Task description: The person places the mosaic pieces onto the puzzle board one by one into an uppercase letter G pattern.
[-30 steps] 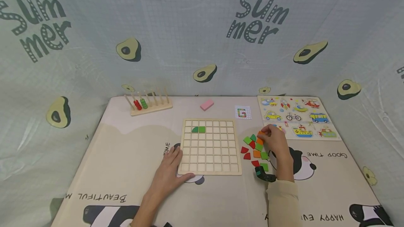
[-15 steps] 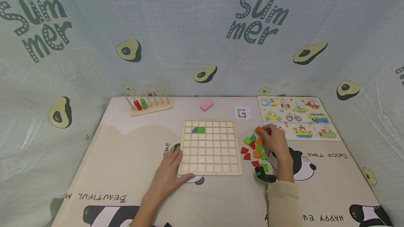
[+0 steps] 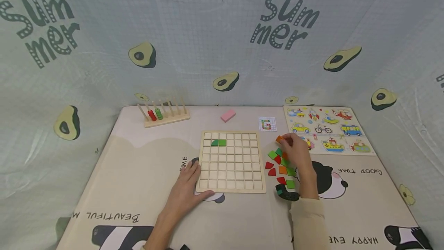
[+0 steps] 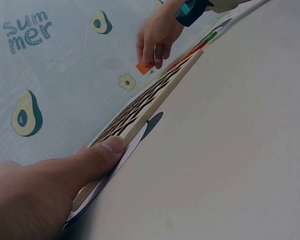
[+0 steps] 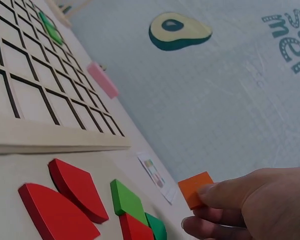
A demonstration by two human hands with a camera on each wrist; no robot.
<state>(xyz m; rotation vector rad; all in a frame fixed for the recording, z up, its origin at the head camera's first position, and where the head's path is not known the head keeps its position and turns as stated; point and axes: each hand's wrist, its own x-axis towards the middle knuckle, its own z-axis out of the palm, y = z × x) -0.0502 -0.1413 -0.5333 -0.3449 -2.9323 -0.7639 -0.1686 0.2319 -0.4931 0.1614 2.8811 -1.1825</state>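
Note:
My right hand (image 3: 296, 149) pinches an orange square tile (image 5: 195, 189) between thumb and fingers, raised above the table in the right wrist view. Beneath and beside it lie loose tiles: green squares (image 3: 290, 184), red quarter-circles (image 3: 272, 172) and another orange square (image 3: 282, 170). The wooden grid board (image 3: 262, 165) lies flat in the middle; a green quarter-circle (image 3: 215, 142) and a green square (image 3: 222, 142) sit side by side in its upper-left cells. Spread and relaxed, my left hand (image 3: 185, 188) rests at the board's near-left corner, its thumb against the near edge in the left wrist view.
A small pattern card (image 3: 267, 124) lies past the board's far right corner, and a pink block (image 3: 227, 116) beyond its far edge. Back left stands a peg rack (image 3: 168, 119) with red and green beads. A vehicle picture board (image 3: 329, 126) lies back right.
The right hand has drawn the orange square tile leftward, away from the loose tiles and towards the grid board. My left hand stays in place.

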